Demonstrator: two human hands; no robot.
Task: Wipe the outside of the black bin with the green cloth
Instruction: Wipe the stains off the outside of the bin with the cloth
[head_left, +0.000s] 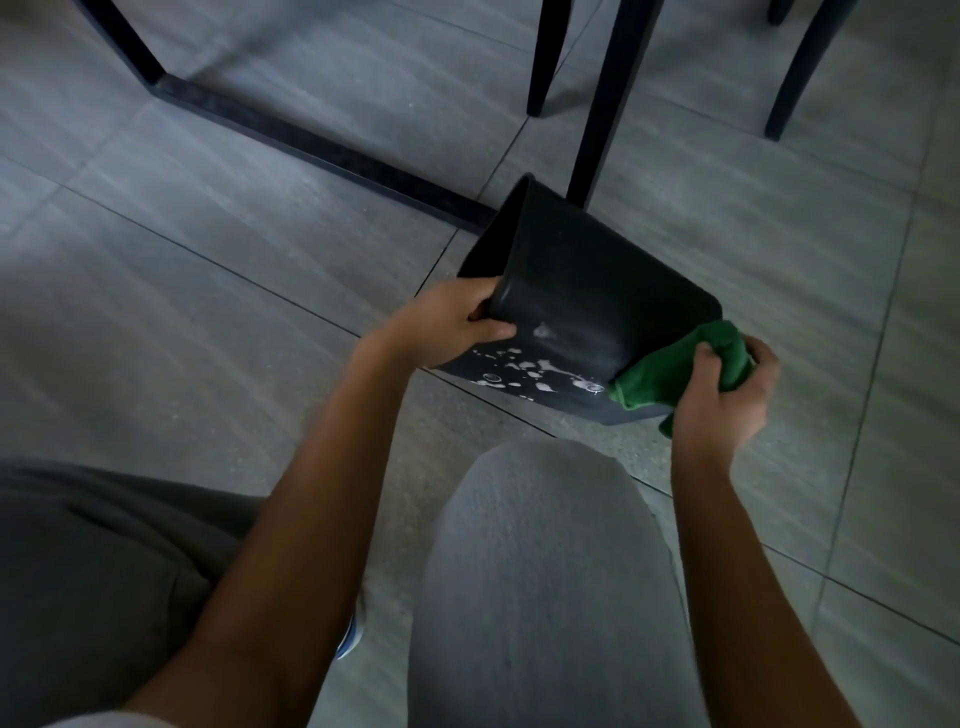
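Your left hand (451, 322) grips the rim of the black plastic bin (587, 291), thumb laid along the outer wall and fingers hooked over the edge into the opening, while your right hand (727, 389) holds a bunched green microfibre cloth (670, 376) in curled fingers and presses it against the bin's lower end. You have the bin tipped over on its side, its open mouth turned up and to the left, its base end down to the right beside the cloth. White foamy splashes (524, 371) dot the near side wall of the bin between your two hands, running from just beside your left thumb to the edge of the cloth, and a paler smear sits a little above them. Whether the bin touches the floor or is held wholly clear of it cannot be told from this angle.

Your knee in light grey fabric (540, 571) rises just below the bin, and your other leg, clothed in the same grey, fills the lower left corner. A sliver of a blue-and-white shoe (349, 636) shows between your left forearm and that knee. Grey stone-look floor tiles (208, 322) with thin dark joints spread beneath everything. Behind the bin, a black metal table frame (322, 140) runs a flat bar along the floor, with one upright rising just behind the bin's mouth. Farther back, slim black chair legs (540, 57) stand on the tiles at the upper right.
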